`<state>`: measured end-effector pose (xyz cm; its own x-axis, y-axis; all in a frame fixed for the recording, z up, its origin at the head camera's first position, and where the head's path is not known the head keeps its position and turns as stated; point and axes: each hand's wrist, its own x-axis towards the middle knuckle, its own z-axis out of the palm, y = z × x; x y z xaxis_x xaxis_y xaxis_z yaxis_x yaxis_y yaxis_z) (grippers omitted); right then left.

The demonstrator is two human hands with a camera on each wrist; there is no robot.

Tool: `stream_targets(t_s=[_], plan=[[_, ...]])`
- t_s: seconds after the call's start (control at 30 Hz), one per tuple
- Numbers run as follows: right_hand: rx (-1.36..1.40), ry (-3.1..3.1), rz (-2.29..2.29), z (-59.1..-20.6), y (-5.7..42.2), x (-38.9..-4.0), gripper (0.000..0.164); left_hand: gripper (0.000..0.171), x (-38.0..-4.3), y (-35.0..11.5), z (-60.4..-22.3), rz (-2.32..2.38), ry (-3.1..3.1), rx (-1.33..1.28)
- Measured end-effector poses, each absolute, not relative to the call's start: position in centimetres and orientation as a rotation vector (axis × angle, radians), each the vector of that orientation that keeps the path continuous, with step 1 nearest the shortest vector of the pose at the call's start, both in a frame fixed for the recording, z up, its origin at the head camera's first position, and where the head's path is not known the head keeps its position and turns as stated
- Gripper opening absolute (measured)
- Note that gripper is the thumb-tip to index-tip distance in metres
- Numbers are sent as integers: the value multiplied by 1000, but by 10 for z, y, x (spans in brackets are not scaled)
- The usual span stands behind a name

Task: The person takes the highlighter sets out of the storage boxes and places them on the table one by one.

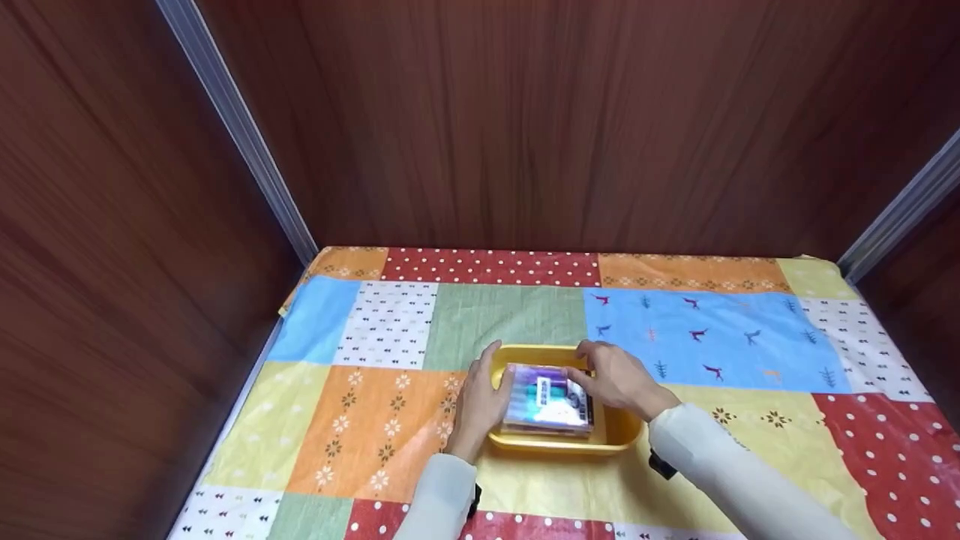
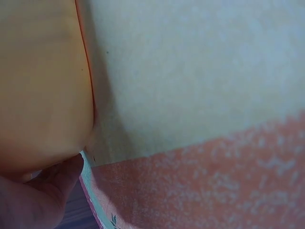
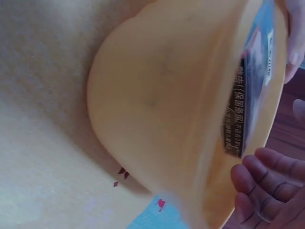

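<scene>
A shallow yellow basin (image 1: pixel 626 431) sits on the patterned cloth. Inside lies a clear plastic pack (image 1: pixel 551 405) with purple and teal contents and a white label; its dark printed edge (image 3: pixel 236 114) faces the right wrist camera. My left hand (image 1: pixel 480 405) grips the basin's left side, thumb over the rim beside the pack and fingers outside. In the left wrist view, its fingertip (image 2: pixel 74 164) touches the basin's outer wall. Over the basin's far right part is my right hand (image 1: pixel 619 375), fingers (image 3: pixel 257 176) loosely bent near the pack, holding nothing I can make out.
The table carries a patchwork-print cloth (image 1: pixel 382 420) in several colours. Dark wood-look panels (image 1: pixel 450 127) stand behind it and at both sides, with metal corner strips (image 1: pixel 247 142).
</scene>
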<state>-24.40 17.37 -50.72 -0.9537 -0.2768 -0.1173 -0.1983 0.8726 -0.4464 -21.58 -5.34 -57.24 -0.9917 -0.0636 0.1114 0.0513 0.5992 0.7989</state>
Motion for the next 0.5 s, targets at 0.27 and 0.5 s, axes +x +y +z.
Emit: stream_targets(t_s=[0.27, 0.5], plan=[[-308, 2857, -558, -501, 175, -250, 56, 56, -217, -52, -572, -1364, -2703, 40], [-229, 2738, -439, -500, 172, -254, 64, 53, -218, -52, -572, -1351, -2698, 50]])
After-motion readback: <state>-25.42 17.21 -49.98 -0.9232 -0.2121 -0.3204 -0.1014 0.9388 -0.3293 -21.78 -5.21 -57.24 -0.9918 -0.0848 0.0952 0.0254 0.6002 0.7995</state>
